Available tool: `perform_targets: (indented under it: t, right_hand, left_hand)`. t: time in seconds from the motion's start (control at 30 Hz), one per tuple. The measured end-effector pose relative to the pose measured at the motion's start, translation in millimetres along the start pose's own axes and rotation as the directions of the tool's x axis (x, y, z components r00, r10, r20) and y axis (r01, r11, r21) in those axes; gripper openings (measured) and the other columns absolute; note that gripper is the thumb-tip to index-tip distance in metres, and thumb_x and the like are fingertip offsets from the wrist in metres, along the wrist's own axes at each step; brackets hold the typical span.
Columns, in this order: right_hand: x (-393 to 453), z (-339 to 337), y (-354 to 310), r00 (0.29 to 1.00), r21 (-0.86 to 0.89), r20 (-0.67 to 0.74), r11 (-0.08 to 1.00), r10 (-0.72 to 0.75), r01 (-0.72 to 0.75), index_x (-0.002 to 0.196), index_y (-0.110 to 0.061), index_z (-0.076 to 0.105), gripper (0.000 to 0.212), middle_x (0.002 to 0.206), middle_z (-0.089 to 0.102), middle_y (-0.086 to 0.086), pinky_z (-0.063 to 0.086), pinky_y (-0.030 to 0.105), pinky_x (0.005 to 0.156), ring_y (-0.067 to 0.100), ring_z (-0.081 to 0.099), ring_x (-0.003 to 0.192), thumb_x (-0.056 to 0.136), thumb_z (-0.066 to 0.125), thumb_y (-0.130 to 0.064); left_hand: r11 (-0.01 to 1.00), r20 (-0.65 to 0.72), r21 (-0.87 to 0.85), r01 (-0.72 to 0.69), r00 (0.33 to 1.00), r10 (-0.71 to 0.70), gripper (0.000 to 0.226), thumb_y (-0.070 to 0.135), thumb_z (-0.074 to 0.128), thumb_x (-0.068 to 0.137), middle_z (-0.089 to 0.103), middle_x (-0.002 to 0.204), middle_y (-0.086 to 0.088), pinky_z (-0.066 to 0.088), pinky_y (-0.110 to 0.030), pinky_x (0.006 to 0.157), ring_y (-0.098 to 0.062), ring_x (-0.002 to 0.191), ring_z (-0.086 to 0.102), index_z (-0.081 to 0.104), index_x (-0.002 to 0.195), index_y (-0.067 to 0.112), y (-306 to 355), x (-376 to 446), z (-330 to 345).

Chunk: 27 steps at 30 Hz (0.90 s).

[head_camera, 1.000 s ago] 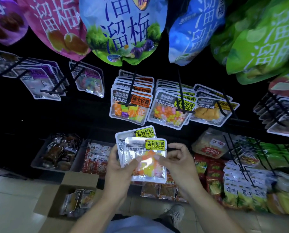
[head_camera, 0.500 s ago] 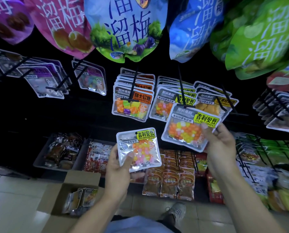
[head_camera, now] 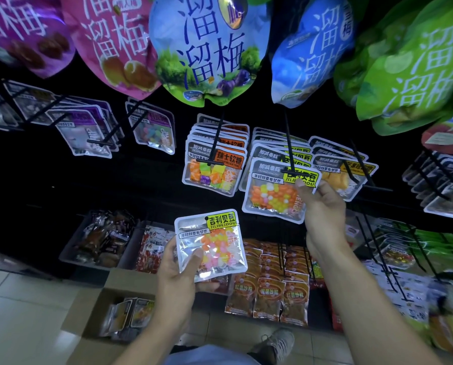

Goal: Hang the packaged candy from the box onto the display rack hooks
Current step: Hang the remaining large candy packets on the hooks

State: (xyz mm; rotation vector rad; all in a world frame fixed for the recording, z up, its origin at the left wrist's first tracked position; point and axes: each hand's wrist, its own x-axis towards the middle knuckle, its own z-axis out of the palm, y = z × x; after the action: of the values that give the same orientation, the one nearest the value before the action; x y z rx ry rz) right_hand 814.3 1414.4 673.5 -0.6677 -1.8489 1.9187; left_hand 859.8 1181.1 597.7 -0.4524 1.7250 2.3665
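Observation:
My right hand (head_camera: 322, 214) grips a silver candy pack with a yellow label (head_camera: 274, 192) by its right side. The pack's top edge sits at the tip of a black rack hook (head_camera: 289, 151), in front of several matching packs. My left hand (head_camera: 179, 272) holds a second candy pack (head_camera: 212, 246) lower down, thumb on its front. An open cardboard box (head_camera: 99, 312) on the floor at lower left holds more packs (head_camera: 129, 314).
Neighbouring hooks carry orange-label packs (head_camera: 214, 167) on the left and yellow-label packs (head_camera: 343, 169) on the right. Big snack bags (head_camera: 209, 48) hang overhead. Lower shelves hold trays of snacks (head_camera: 101, 238) and orange packets (head_camera: 270, 293). My shoe (head_camera: 278, 341) rests on the tiled floor.
My right hand took one pack off the stack in my left hand and carried it up and right to the hook's tip. My left hand has stayed nearly still with the other pack.

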Motion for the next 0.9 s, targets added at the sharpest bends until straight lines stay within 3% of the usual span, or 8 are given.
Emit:
perform_targets:
  t: [0.07,0.13,0.33,0.4,0.6,0.7,0.8,0.9]
  right_hand:
    - [-1,3,-3,1.000,-0.003,0.000,1.000,-0.012,0.012,0.094,-0.021,0.066,0.006,0.106,0.069,0.017,0.039,0.014,0.085,0.017,0.066,0.097,0.098,0.068,-0.023]
    - [1,3,-2,1.000,-0.006,0.004,1.000,-0.003,0.003,0.095,-0.022,0.066,0.004,0.085,0.072,-0.011,0.038,0.015,0.085,-0.009,0.066,0.079,0.098,0.068,-0.023]
    - [5,3,1,1.000,0.028,-0.006,1.000,-0.002,0.002,0.093,-0.024,0.061,0.008,0.075,0.061,-0.023,0.037,0.012,0.087,-0.020,0.060,0.077,0.098,0.068,-0.022]
    - [6,3,3,1.000,0.035,0.005,0.999,-0.010,0.010,0.096,-0.027,0.063,0.007,0.083,0.064,-0.024,0.036,0.011,0.085,-0.023,0.060,0.079,0.098,0.067,-0.022]
    - [4,0,11,0.998,0.018,-0.024,0.998,-0.054,0.054,0.101,-0.019,0.068,0.003,0.094,0.075,-0.015,0.043,0.007,0.078,-0.008,0.068,0.092,0.099,0.067,-0.020]
    - [10,5,11,0.996,0.004,-0.067,0.998,-0.062,0.062,0.095,-0.017,0.068,0.004,0.091,0.075,-0.005,0.045,0.003,0.075,-0.007,0.067,0.085,0.098,0.068,-0.019]
    - [23,9,15,0.988,-0.105,-0.132,0.992,-0.078,0.064,0.099,-0.008,0.067,0.015,0.097,0.068,0.014,0.047,0.025,0.083,0.010,0.062,0.088,0.095,0.072,-0.021]
    - [17,8,13,0.977,-0.094,-0.203,0.994,-0.067,0.049,0.121,-0.021,0.060,0.035,0.116,0.065,0.000,0.051,0.029,0.084,0.013,0.064,0.102,0.091,0.077,-0.022]
  left_hand:
    - [1.000,0.006,-0.009,0.004,1.000,-0.004,0.034,0.007,0.063,0.099,0.074,0.111,0.001,0.064,-0.038,0.051,-0.019,0.087,0.079,0.058,0.126,0.026,1,-1,1]
    - [1.000,0.007,-0.005,0.007,1.000,-0.007,0.035,0.008,0.063,0.098,0.075,0.109,0.003,0.064,-0.038,0.051,-0.018,0.086,0.079,0.057,0.127,0.028,1,-1,1]
    - [1.000,0.011,0.011,0.006,1.000,-0.006,0.035,0.008,0.063,0.099,0.073,0.112,0.003,0.064,-0.037,0.051,-0.016,0.087,0.079,0.057,0.128,0.026,1,-3,2]
    - [1.000,0.005,0.011,0.015,1.000,-0.015,0.034,0.008,0.063,0.099,0.072,0.115,-0.001,0.063,-0.036,0.051,-0.018,0.088,0.079,0.057,0.129,0.023,-1,-3,2]
    - [0.999,-0.008,0.009,0.038,0.999,-0.038,0.034,0.009,0.066,0.098,0.073,0.117,-0.002,0.063,-0.038,0.052,-0.024,0.094,0.078,0.059,0.129,0.023,-8,-2,1]
    - [0.999,0.004,0.011,0.041,0.999,-0.041,0.031,0.010,0.066,0.097,0.076,0.111,0.002,0.063,-0.039,0.051,-0.025,0.091,0.079,0.061,0.123,0.026,-10,-1,1]
    - [0.999,0.047,0.017,0.037,0.998,-0.038,0.031,0.012,0.067,0.097,0.077,0.112,0.004,0.063,-0.040,0.053,-0.028,0.094,0.079,0.063,0.115,0.037,-7,-1,5]
    - [0.999,0.091,0.029,0.023,0.995,-0.025,0.035,0.012,0.066,0.097,0.076,0.112,0.010,0.063,-0.040,0.053,-0.022,0.096,0.078,0.064,0.112,0.044,-1,-1,14]
